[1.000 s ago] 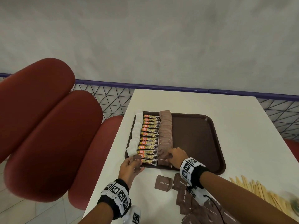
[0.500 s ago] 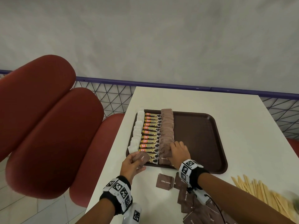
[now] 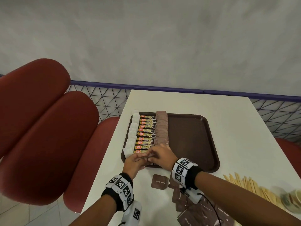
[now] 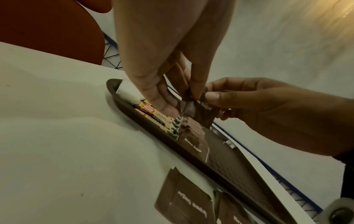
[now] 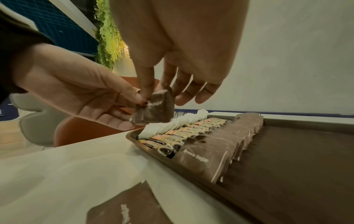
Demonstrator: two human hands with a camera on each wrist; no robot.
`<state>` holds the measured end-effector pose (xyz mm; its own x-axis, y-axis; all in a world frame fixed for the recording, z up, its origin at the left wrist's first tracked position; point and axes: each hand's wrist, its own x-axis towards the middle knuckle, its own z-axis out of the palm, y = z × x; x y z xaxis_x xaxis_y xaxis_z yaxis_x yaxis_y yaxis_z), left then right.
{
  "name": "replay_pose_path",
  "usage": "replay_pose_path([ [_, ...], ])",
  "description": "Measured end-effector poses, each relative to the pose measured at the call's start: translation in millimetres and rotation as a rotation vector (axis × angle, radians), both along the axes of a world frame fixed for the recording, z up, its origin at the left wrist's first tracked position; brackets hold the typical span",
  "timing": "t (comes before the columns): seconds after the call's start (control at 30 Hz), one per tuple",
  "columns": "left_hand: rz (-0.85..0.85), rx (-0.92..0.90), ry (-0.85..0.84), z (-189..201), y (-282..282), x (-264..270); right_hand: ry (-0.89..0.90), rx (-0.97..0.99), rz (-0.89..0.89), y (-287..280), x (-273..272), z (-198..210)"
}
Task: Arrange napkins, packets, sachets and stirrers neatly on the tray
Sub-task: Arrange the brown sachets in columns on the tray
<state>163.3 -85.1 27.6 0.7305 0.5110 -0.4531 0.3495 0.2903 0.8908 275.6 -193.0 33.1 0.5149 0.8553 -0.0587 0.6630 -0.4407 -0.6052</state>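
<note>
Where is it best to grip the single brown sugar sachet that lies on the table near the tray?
Probably the brown sugar sachet by its free left edge, from above: it lies flat and apart from the pile, so fingers can pinch there without disturbing the tray.

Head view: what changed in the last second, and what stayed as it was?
The right hand left the brown sachet row and moved left to the left hand; both now pinch one brown sachet. Tray rows and loose sachets stayed unchanged.
</note>
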Motion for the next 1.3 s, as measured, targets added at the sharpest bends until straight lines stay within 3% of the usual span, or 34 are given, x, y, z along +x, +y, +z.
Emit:
replay_pose_path([
  [0.17, -0.024, -0.025, -0.011, 4, -7, -1, -0.013, 0.008, -0.046, -9, 5, 3],
  [0.37, 0.07, -0.031, 0.025, -5, 3, -14, 0.156, -0.015, -0.404, -27, 31, 3],
  [0.6, -0.002, 0.013, 0.095, -14, 11, -25, 0.139, -0.245, -0.324, -19, 17, -17],
  [0.77, -0.121, 0.022, 0.162, -23, 9, -27, -0.108, -0.358, -0.246, -11, 13, -23],
  [0.87, -0.187, 0.038, 0.191, -27, 8, -27, -0.249, -0.364, -0.199, -10, 13, -26],
  [1.07, -0.331, 0.156, 0.246, -31, 1, -25, -0.362, -0.379, -0.156, -9, 9, -31],
  [1.3, -0.536, 0.448, 0.311, -38, -19, -16, -0.291, -0.215, -0.28, -36, 10, -24],
])
